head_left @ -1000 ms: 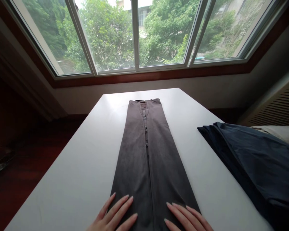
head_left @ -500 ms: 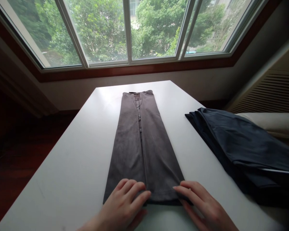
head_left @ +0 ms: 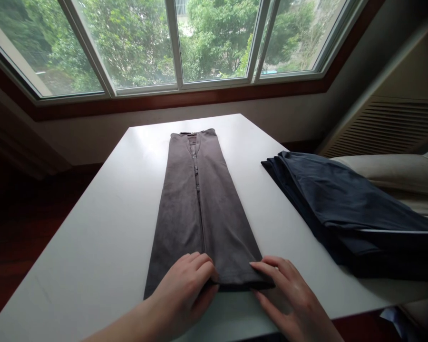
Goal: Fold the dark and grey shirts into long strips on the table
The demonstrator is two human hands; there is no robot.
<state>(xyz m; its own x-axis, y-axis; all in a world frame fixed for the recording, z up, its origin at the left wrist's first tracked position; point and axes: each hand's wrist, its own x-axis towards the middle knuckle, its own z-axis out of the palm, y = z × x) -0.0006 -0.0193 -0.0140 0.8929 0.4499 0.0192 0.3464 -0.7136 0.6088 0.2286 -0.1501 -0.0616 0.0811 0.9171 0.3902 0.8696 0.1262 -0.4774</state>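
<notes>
A grey-brown garment with a V-shaped neckline and a buttoned front (head_left: 196, 209) lies in a long strip that widens toward me. Its neck end points at the window and its hem is nearest me. At the middle of that hem, my left hand (head_left: 187, 285) has its fingers curled over the cloth, with the thumb below. My right hand (head_left: 288, 289) grips the right corner of the hem, fingers on top and thumb under the edge. The fingertips of the left hand are partly hidden.
The garment rests on a white table (head_left: 103, 232). Dark navy clothes (head_left: 342, 199) are heaped over the table's right side, with a beige cushioned surface (head_left: 388, 175) behind them. A wide window (head_left: 178, 88) stands beyond the far edge, and a slatted panel (head_left: 388, 126) is at right.
My view has shifted, so the table and clothes appear further left and slightly higher. The fingers of my left hand have curled in more tightly at the hem; my right hand stays at the corner.
</notes>
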